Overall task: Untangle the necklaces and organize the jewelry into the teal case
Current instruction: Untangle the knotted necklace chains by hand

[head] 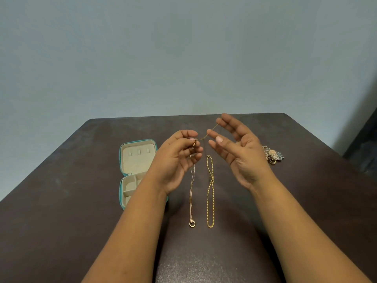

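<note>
A person's two hands hover above a dark tabletop (285, 201), a thin chain (210, 132) stretched in the air between them. The left hand (177, 156) has its fingers curled, pinching one end of that chain along with a small gold piece at the fingertips. The right hand (236, 150) is raised with palm turned inward and fingers mostly straight; the chain runs up toward its fingertips, though whether it is pinched or merely draped there cannot be made out.

Directly below the left hand, a fine necklace with a ring pendant (192, 223) lies straight on the tabletop, its upper end hidden behind the fingers. Just beside it, to the right and apart from it, a heavier gold link chain (210, 193) lies in a long narrow loop between the two forearms.

The teal case (138, 142) sits open to the left, its cream lining showing hooks in the lid and divided compartments in the base; the left forearm crosses in front of its near right corner. A cluster of ornate jewelry (273, 155) rests on the tabletop just behind the right hand.
</note>
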